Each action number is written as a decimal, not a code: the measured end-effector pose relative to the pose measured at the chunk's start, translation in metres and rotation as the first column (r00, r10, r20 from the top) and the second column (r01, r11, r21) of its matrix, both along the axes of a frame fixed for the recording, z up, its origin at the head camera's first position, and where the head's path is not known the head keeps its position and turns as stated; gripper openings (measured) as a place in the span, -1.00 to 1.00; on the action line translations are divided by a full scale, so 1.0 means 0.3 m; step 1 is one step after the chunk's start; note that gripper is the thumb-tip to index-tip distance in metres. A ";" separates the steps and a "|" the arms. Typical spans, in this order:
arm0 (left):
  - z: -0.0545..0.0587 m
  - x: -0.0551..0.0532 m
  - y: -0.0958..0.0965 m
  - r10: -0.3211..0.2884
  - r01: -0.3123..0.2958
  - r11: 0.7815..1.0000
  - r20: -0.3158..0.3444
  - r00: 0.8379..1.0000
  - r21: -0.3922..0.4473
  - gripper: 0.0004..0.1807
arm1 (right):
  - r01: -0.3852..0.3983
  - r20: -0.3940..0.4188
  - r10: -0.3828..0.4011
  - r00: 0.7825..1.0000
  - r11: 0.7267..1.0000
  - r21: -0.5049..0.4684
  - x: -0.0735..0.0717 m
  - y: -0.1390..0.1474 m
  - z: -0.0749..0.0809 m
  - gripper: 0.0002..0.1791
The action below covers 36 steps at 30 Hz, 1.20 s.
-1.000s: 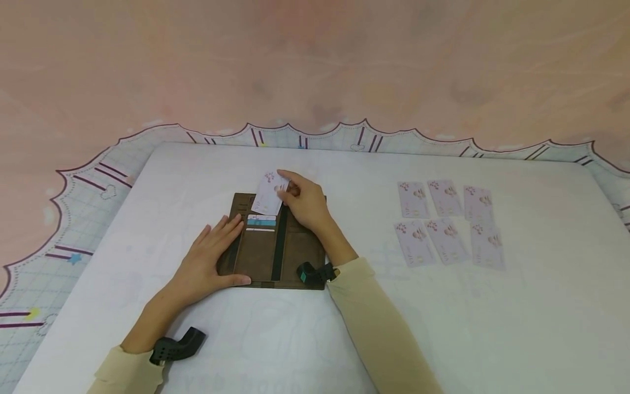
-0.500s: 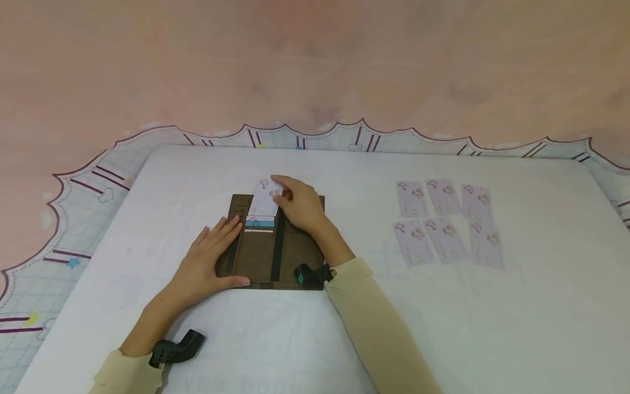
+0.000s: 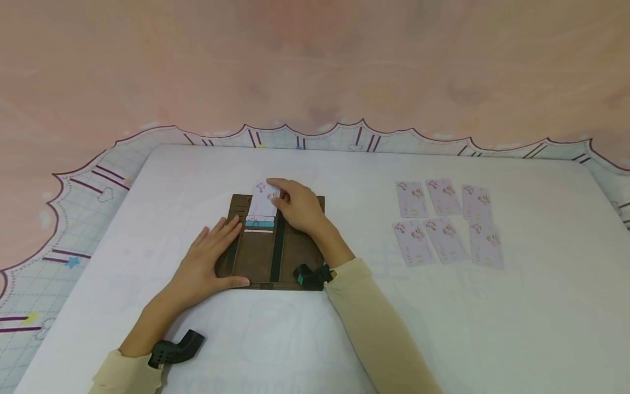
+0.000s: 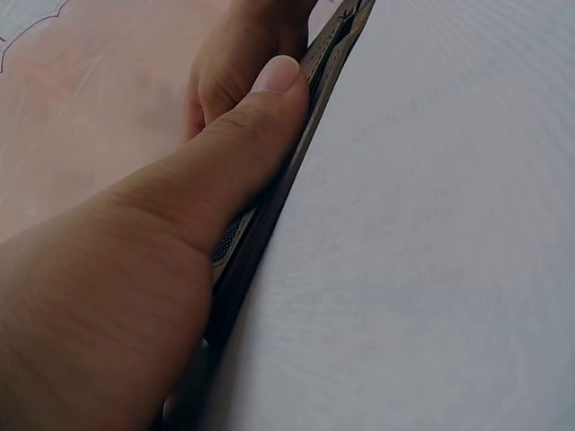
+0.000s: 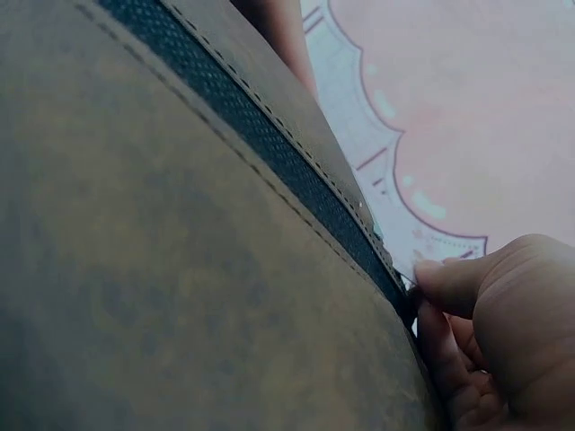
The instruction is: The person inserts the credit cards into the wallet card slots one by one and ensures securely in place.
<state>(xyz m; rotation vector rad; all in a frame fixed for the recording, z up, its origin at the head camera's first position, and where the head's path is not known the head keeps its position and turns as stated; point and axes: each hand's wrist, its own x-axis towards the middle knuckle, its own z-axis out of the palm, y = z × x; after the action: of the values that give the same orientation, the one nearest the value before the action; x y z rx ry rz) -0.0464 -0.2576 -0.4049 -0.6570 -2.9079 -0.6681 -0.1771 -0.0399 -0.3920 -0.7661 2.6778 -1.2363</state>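
Observation:
A brown wallet (image 3: 253,254) lies spread flat on the white table, a dark band down its middle. My right hand (image 3: 302,205) pinches a pale card (image 3: 263,201) with pink marks between thumb and fingers. That card's lower end sits in a slot on the wallet's left side, above a blue-edged card (image 3: 259,224). My left hand (image 3: 209,262) rests on the wallet's left edge with fingers spread, its thumb along the near edge. In the left wrist view the thumb (image 4: 260,112) presses on the wallet's edge. The right wrist view shows the pinching fingertips (image 5: 431,274) beside the wallet (image 5: 180,269).
Two rows of similar pale cards, among them one card (image 3: 412,200) at the back, lie on the table (image 3: 315,339) to the right. Beyond the table runs a patterned border (image 3: 315,141) before a pinkish surface. Each wrist carries a black device (image 3: 177,350).
My right hand has brought the card down toward me and slightly left, straightening it and sliding its lower end into the wallet slot. My left hand stays in place.

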 end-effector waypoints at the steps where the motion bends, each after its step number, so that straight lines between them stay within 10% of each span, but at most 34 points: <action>1: 0.000 0.000 0.000 0.000 0.000 1.000 0.000 1.000 0.000 0.19 | -0.004 -0.007 0.004 1.000 1.000 0.012 0.000 -0.002 0.001 -0.54; 36: 0.013 0.005 0.004 -0.001 0.001 1.000 0.021 1.000 0.003 0.18 | -0.086 -0.005 0.086 0.996 0.995 0.040 0.004 0.002 0.004 -0.67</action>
<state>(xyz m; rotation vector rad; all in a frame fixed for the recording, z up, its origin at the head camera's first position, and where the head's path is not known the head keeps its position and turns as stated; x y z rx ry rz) -0.0450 -0.2563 -0.4009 -0.6550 -2.9253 -0.6835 -0.1758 -0.0392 -0.3907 -0.8712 2.6356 -1.1585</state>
